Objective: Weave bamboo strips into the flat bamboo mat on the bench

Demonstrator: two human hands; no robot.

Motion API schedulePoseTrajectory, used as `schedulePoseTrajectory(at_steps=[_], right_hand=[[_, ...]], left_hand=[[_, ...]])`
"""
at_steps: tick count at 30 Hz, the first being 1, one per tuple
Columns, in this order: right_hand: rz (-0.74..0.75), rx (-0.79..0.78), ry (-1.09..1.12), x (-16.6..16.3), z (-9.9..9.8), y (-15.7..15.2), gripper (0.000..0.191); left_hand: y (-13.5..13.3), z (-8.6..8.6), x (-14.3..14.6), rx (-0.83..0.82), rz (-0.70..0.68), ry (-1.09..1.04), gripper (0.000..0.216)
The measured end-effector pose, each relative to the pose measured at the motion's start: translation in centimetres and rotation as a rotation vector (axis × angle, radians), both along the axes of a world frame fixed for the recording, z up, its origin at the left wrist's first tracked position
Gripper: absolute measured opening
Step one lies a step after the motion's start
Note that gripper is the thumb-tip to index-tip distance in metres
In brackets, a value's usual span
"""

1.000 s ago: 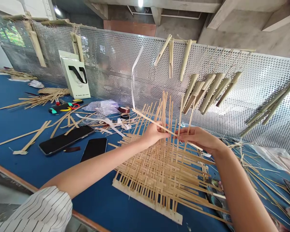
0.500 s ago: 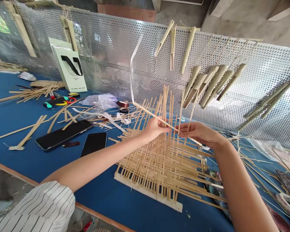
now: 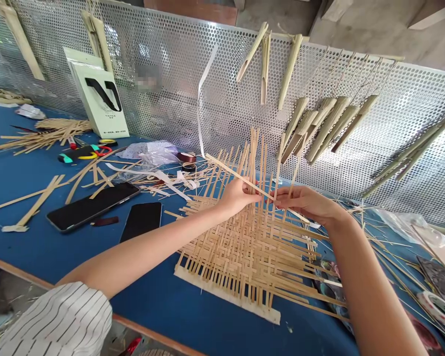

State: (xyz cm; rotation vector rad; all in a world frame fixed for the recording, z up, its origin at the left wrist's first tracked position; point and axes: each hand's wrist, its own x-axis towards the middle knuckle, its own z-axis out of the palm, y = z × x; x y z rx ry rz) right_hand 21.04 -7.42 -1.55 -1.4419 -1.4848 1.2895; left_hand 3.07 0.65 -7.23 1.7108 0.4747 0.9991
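Left hand (image 3: 237, 197) and right hand (image 3: 304, 203) both pinch one strip (image 3: 226, 169), held slantwise across the upright ends at the far edge of the mat (image 3: 244, 257) on the blue table (image 3: 33, 247). Step looks like weaving it in; next move calls for alternating over-under. Count: one mat, two phones (image 3: 91, 206), one box (image 3: 98, 99).

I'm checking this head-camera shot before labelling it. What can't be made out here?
- Left hand fingertips on the bamboo strip: hidden behind upright strips.
- Woven mat, right side: covered by the right hand and forearm.
- Print on the white box: too small.
- Patch on the mesh panel: blurred.
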Motion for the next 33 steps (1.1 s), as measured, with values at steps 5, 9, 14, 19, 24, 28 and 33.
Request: schedulePoseTrajectory(at_steps=[5, 9, 14, 19, 24, 28, 33], right_hand=[[-0.005, -0.025, 0.025, 0.2, -0.1, 0.0, 0.026], [0.05, -0.014, 0.023, 0.4, -0.2, 0.0, 0.023], [0.143, -0.039, 0.065, 0.9, -0.1, -0.2, 0.034], [0.197, -0.055, 0.088, 1.4, -0.3, -0.2, 0.045], [0.162, -0.054, 0.068, 1.2, -0.3, -0.1, 0.045], [0.138, -0.056, 0.027, 0.7, 0.0, -0.2, 0.041], [0.114, -0.046, -0.027, 0.0, 0.4, -0.4, 0.031]], left_hand=[[0.3, -0.4, 0.2, 0.014, -0.008, -0.001, 0.03], [0.2, -0.3, 0.2, 0.015, -0.022, -0.005, 0.027], [-0.1, 0.0, 0.0, -0.025, -0.03, -0.024, 0.026], [0.0, -0.2, 0.0, -0.009, -0.025, -0.023, 0.026], [0.1, -0.4, 0.1, -0.014, -0.019, -0.03, 0.028], [0.1, -0.3, 0.1, -0.024, -0.023, -0.033, 0.029], [0.1, -0.3, 0.1, -0.033, -0.004, -0.044, 0.031]])
